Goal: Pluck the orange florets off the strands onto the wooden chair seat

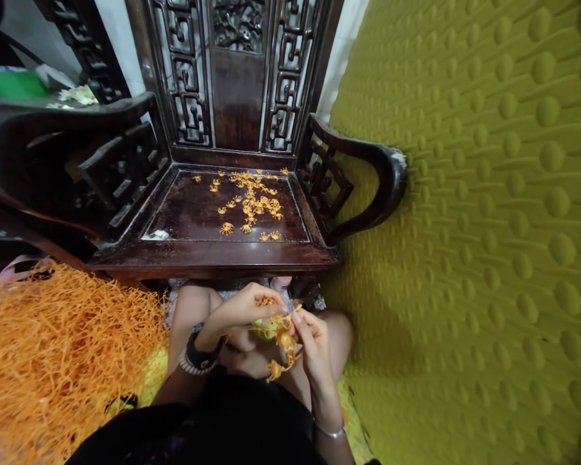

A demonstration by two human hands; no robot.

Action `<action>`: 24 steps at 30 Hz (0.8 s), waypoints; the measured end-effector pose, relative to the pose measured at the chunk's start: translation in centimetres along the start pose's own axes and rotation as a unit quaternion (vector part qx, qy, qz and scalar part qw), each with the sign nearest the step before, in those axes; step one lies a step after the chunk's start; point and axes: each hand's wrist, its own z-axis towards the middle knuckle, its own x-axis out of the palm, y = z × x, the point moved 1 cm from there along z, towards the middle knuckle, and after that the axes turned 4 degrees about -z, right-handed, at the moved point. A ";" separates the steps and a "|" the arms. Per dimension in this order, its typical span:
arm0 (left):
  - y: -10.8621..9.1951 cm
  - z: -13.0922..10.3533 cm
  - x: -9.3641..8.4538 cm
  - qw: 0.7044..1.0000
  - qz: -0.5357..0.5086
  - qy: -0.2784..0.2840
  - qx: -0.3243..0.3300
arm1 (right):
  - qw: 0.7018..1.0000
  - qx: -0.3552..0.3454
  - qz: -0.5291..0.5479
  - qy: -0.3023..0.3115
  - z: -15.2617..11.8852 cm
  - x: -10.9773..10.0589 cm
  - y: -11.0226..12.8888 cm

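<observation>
My left hand (246, 307) and my right hand (314, 332) meet above my lap, fingertips close together. Each is closed in a pinch on a branching orange plastic piece (286, 341) with thin legs. Part of it hangs below the fingers, ending in a spiky cluster (274, 370). More orange strands show under my left palm. The exact grip point is too small to make out. In front, several small spider-shaped orange pieces (259, 205) lie scattered on the seat of a dark wooden chair (188, 206).
A large heap of tangled orange plastic pieces (62, 361) lies at my left. On the right rises a yellow-green padded wall covering (489, 226) with raised dots. The chair's curved armrest (387, 174) juts toward it. A green container (14, 82) stands at upper left.
</observation>
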 end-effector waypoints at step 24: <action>-1.7 -1.2 -11.8 0.708 -0.030 -0.668 0.229 | 0.974 -0.057 -0.133 0.174 -1.0 7.4 -0.2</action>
